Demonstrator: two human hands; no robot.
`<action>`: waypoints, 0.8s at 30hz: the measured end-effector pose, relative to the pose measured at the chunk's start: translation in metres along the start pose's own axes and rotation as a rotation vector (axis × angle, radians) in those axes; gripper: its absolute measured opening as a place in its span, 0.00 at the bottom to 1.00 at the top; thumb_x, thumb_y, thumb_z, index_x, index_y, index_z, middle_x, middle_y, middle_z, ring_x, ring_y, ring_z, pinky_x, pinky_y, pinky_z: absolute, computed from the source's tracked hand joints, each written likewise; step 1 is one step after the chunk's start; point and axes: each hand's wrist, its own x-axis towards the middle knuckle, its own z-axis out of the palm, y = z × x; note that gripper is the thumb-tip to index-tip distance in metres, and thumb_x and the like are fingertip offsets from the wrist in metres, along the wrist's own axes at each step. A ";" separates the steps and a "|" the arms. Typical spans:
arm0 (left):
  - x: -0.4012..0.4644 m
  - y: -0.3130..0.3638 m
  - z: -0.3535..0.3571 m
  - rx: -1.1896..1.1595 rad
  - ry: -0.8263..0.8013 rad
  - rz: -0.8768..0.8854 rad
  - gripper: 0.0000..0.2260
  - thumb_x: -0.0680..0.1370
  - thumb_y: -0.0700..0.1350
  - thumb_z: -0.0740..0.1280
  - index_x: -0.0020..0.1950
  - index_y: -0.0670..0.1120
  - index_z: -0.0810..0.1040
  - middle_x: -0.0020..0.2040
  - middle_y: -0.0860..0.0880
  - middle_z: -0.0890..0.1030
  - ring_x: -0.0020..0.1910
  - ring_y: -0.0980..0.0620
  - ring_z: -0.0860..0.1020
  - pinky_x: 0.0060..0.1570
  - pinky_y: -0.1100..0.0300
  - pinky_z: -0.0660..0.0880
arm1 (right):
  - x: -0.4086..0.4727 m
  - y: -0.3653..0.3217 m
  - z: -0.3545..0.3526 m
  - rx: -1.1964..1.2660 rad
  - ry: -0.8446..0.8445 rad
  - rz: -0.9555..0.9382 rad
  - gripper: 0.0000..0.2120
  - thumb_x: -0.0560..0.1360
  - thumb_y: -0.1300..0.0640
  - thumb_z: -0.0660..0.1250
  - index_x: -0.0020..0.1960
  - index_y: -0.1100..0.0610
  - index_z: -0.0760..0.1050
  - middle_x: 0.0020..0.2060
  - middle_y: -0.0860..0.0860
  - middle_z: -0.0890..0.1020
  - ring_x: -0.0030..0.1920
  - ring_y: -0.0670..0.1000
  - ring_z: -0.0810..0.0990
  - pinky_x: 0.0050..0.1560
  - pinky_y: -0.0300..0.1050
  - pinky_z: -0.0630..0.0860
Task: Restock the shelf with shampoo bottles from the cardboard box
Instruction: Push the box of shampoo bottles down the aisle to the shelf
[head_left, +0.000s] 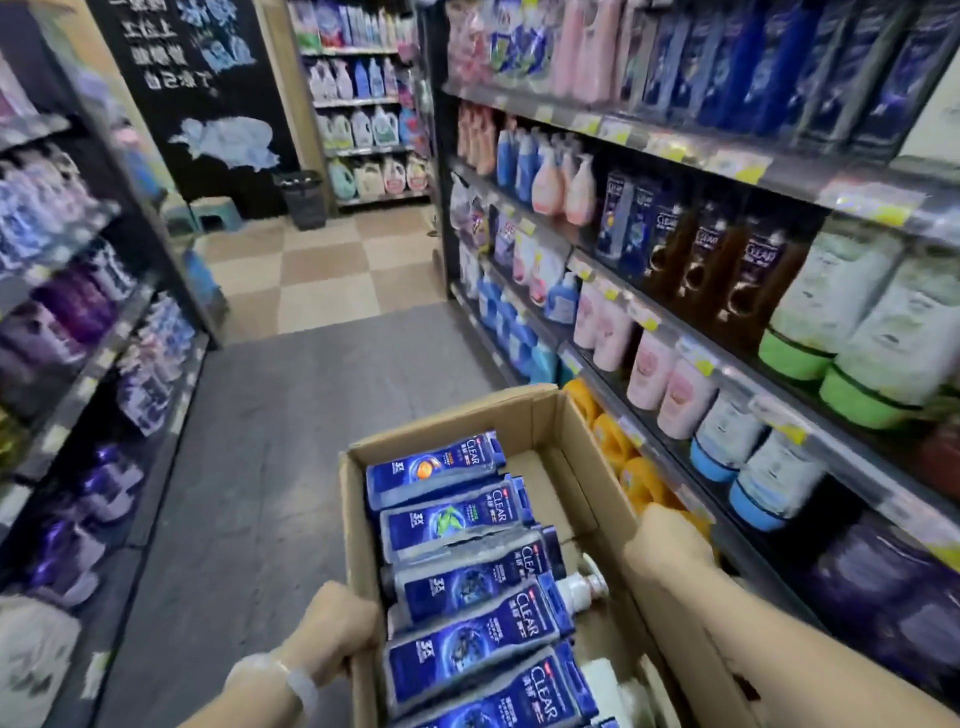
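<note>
Our hands hold the cardboard box from both sides: the left hand curls its fingers over the box's left wall, and the right hand grips the right flap from outside. The box hangs in the aisle above the grey floor, just beside the shelf on our right. Inside it, blue CLEAR shampoo bottles lie on their sides in a row along the left wall, with a white pump bottle next to them. On the shelf stand dark blue and brown CLEAR bottles, pink bottles and green-capped bottles. A black bin sits at the aisle's far end.
</note>
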 end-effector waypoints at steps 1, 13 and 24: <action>0.022 0.016 -0.005 0.004 0.004 -0.012 0.06 0.70 0.32 0.61 0.33 0.36 0.70 0.29 0.42 0.74 0.27 0.46 0.74 0.20 0.63 0.64 | 0.022 -0.018 -0.006 -0.005 0.001 -0.001 0.13 0.76 0.57 0.61 0.59 0.58 0.72 0.60 0.54 0.77 0.61 0.55 0.76 0.56 0.45 0.73; 0.311 0.213 -0.069 0.044 -0.036 -0.032 0.07 0.69 0.32 0.62 0.30 0.37 0.72 0.26 0.43 0.75 0.23 0.48 0.73 0.16 0.65 0.64 | 0.307 -0.237 -0.053 -0.028 0.002 -0.024 0.11 0.75 0.57 0.62 0.57 0.56 0.73 0.59 0.54 0.78 0.60 0.55 0.77 0.55 0.44 0.73; 0.559 0.387 -0.084 -0.033 -0.015 -0.114 0.06 0.69 0.31 0.61 0.32 0.36 0.73 0.26 0.43 0.76 0.22 0.49 0.73 0.19 0.62 0.65 | 0.582 -0.398 -0.089 -0.025 -0.030 -0.043 0.13 0.74 0.60 0.60 0.58 0.60 0.73 0.59 0.56 0.77 0.60 0.57 0.76 0.54 0.45 0.73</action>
